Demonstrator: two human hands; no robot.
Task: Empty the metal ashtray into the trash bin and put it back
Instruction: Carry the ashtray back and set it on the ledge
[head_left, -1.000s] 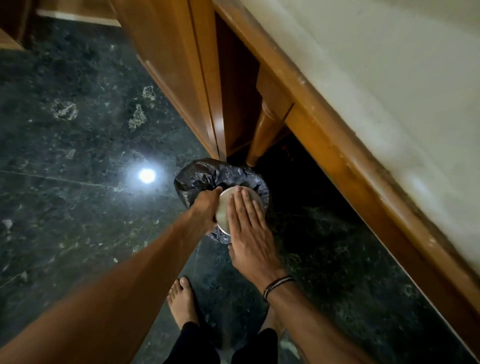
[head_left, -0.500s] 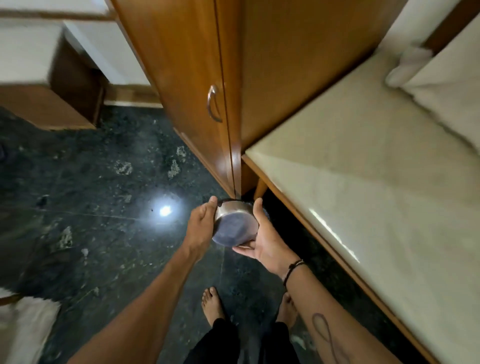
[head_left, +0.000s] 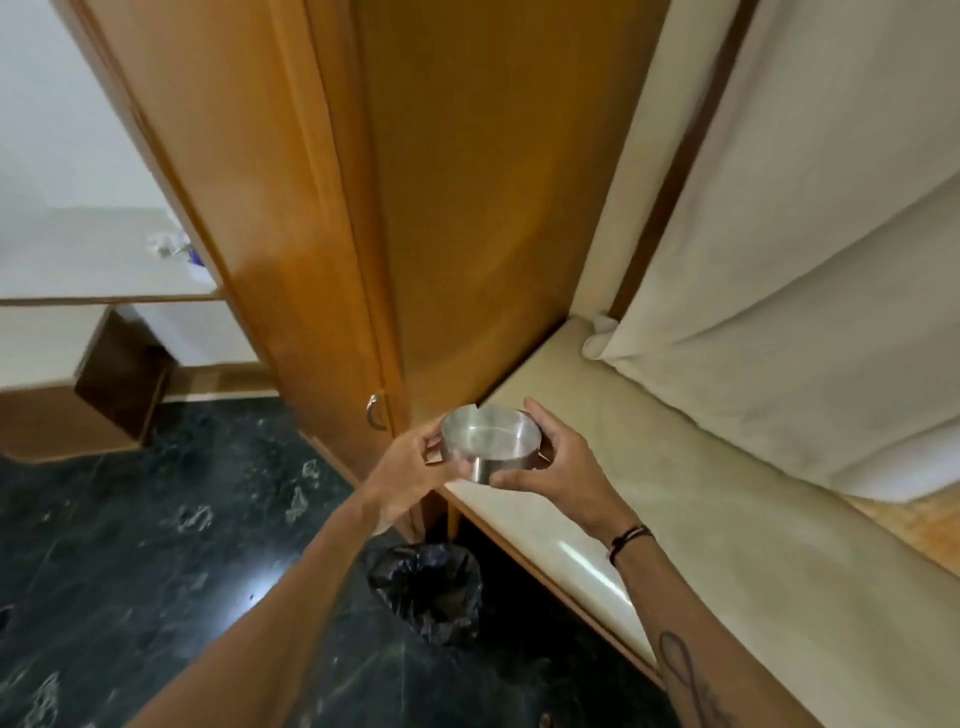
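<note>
- Above the corner of the cream ledge (head_left: 649, 525), both hands hold the metal ashtray (head_left: 491, 439) mouth up; half a second ago it was tilted lower down
- left hand (head_left: 410, 462) pinches its left wall; right hand (head_left: 558, 462) cups the right side and base
- trash bin (head_left: 426, 582), lined in black, now shows on the dark floor (head_left: 130, 545) below, well apart
- no writing is legible; the ashtray looks empty, though blurred
- wooden cabinet (head_left: 311, 208) stands behind; white cushion (head_left: 805, 260) at right
</note>
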